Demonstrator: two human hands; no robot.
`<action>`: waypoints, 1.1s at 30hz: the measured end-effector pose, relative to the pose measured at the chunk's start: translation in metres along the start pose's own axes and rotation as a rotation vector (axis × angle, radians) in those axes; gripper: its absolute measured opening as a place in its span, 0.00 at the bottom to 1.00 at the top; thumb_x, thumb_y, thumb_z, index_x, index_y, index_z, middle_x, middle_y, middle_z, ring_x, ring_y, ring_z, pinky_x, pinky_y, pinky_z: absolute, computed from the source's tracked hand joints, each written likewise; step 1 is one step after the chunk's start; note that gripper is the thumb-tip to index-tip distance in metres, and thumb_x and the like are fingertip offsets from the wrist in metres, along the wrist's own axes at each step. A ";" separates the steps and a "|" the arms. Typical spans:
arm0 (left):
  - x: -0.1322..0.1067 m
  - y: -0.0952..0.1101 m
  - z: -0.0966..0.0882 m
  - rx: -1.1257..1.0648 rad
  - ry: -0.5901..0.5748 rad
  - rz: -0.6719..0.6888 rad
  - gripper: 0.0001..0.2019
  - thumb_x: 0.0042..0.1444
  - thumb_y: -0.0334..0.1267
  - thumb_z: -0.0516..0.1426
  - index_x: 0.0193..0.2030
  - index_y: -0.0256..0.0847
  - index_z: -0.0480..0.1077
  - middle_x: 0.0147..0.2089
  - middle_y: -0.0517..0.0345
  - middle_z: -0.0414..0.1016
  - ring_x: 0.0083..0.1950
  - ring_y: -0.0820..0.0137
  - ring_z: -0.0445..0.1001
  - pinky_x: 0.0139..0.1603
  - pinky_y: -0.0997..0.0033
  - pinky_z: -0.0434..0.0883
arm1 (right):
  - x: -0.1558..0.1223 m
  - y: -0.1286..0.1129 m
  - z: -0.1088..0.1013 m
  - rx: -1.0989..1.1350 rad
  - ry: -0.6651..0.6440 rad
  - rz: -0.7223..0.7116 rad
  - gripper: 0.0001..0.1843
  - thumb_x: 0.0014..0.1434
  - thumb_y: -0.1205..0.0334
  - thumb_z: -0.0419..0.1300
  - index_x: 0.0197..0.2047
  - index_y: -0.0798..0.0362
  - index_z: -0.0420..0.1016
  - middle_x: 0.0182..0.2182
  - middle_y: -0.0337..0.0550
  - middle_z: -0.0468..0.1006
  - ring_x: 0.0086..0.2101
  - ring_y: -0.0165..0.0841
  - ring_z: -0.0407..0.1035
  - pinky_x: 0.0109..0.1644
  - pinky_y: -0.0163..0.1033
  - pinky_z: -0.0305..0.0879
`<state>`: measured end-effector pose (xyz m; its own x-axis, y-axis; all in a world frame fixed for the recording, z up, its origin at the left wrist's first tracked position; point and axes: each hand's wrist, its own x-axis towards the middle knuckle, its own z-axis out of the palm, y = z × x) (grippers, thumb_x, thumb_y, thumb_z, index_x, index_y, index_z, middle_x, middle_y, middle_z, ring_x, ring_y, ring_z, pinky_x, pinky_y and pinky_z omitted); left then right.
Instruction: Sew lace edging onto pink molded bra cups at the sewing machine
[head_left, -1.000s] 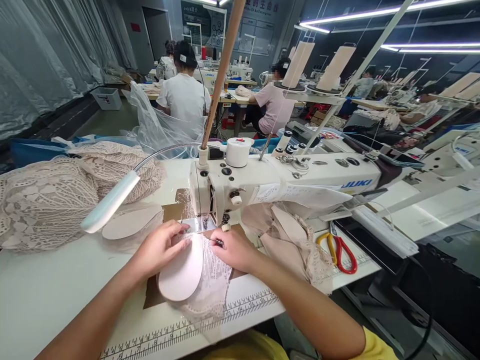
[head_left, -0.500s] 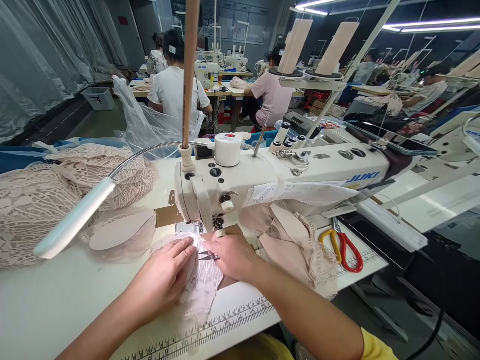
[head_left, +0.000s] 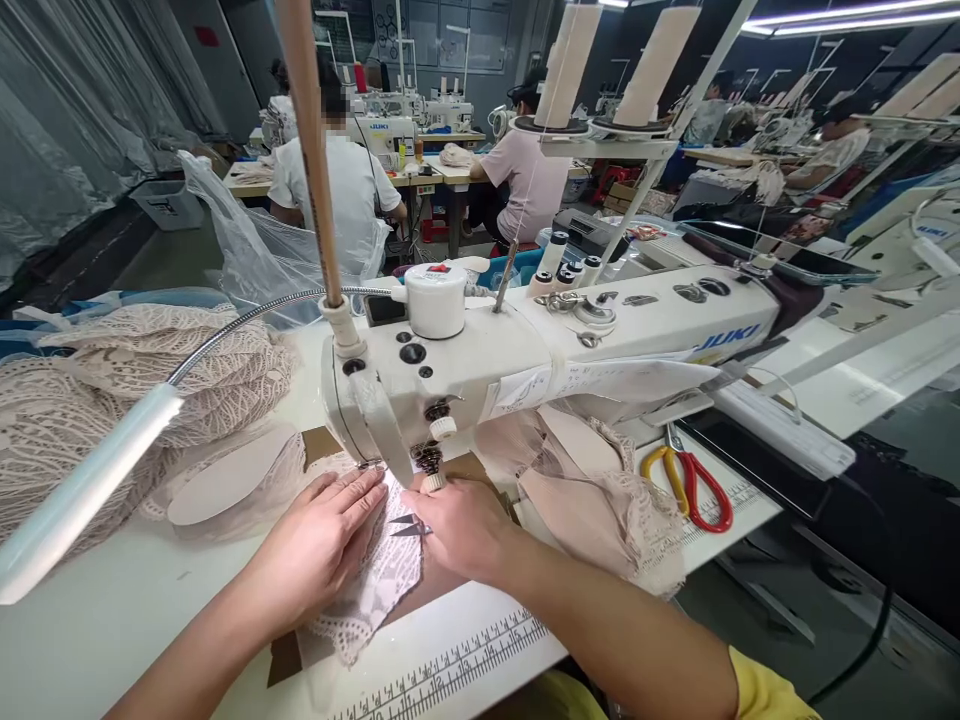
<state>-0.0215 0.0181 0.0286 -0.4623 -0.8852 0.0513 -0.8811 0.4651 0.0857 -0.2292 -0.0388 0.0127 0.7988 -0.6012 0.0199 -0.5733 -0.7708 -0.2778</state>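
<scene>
My left hand (head_left: pixel 319 545) lies flat, fingers stretched out, on a pale lace piece (head_left: pixel 375 585) in front of the white sewing machine (head_left: pixel 525 360). Beside it, my right hand (head_left: pixel 457 525) is closed round a small metal tool (head_left: pixel 405 525), tweezers or snips, whose tips point left over the lace. Both hands sit just below the machine's needle area, which the machine head hides.
A heap of lace fabric (head_left: pixel 112 390) fills the table's left, with an oval foam cup (head_left: pixel 225 485) nearer. Beige pieces (head_left: pixel 600 500) and red-and-yellow scissors (head_left: pixel 694 485) lie right. A gooseneck lamp (head_left: pixel 82 490) juts in front left. Other people sew at machines behind.
The foam cup under my left hand is covered by lace now, and the piece has slid toward the needle. My left hand flattened onto it; the view shifted left.
</scene>
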 end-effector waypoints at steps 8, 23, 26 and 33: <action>0.002 -0.016 0.004 0.017 -0.045 0.058 0.22 0.59 0.31 0.48 0.59 0.36 0.68 0.54 0.44 0.74 0.53 0.53 0.71 0.55 0.47 0.65 | -0.001 0.000 -0.003 -0.034 0.006 -0.031 0.12 0.55 0.68 0.53 0.42 0.50 0.72 0.33 0.41 0.73 0.29 0.32 0.64 0.28 0.36 0.53; 0.000 -0.016 0.016 -0.090 0.081 0.097 0.19 0.58 0.26 0.47 0.53 0.34 0.70 0.54 0.44 0.74 0.53 0.55 0.69 0.52 0.54 0.69 | 0.002 0.000 -0.001 -0.067 -0.007 -0.043 0.12 0.59 0.61 0.54 0.46 0.50 0.72 0.36 0.42 0.76 0.32 0.35 0.67 0.29 0.38 0.55; 0.000 -0.019 0.018 -0.085 0.105 0.092 0.19 0.56 0.26 0.48 0.52 0.34 0.70 0.52 0.44 0.75 0.52 0.54 0.69 0.50 0.54 0.70 | 0.004 -0.002 0.000 -0.079 -0.004 -0.014 0.15 0.60 0.59 0.54 0.50 0.50 0.70 0.37 0.43 0.76 0.32 0.35 0.68 0.30 0.38 0.56; 0.002 -0.016 0.017 -0.113 0.170 0.139 0.19 0.58 0.24 0.48 0.53 0.32 0.69 0.54 0.42 0.73 0.54 0.55 0.67 0.52 0.53 0.68 | 0.002 -0.001 -0.002 -0.084 -0.021 -0.096 0.12 0.56 0.65 0.55 0.45 0.50 0.70 0.33 0.39 0.75 0.31 0.34 0.67 0.28 0.38 0.52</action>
<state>-0.0098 0.0091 0.0108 -0.5465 -0.8035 0.2358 -0.7891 0.5884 0.1763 -0.2279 -0.0398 0.0150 0.8537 -0.5203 0.0223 -0.5067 -0.8399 -0.1945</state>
